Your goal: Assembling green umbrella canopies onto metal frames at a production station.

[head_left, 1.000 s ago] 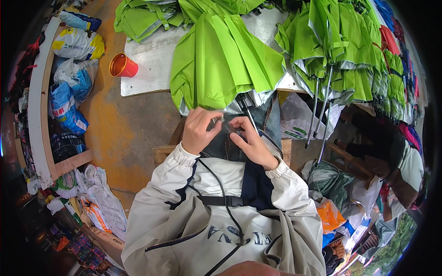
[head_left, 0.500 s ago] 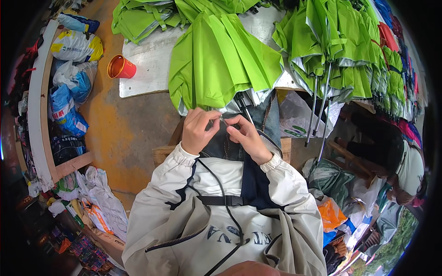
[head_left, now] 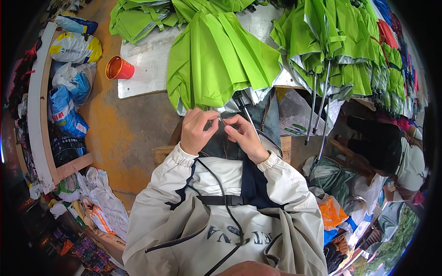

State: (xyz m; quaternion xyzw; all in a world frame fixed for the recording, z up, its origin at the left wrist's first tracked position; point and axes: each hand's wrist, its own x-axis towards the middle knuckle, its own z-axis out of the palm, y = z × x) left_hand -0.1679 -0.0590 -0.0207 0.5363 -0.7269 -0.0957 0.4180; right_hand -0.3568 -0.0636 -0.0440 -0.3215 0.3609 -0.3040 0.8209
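Note:
A lime-green umbrella with a silvery lining lies half folded over the table's near edge, its rim hanging toward me. Just below that rim, my left hand pinches a small silvery piece between thumb and forefinger. My right hand meets it there, thumb and forefinger closed on the same spot. Whether the piece is a rib tip or a bit of the lining, I cannot tell. The umbrella's metal shaft slants down behind my right hand.
On the white table stands a red-orange cup. More green umbrellas are heaped at the right, several shafts jutting toward me. Filled plastic bags line the left side. Another person is at the far right.
Both hands stay pinched together at the umbrella's rim, with only a slight shift of the fingers. The person at the far right has moved a little.

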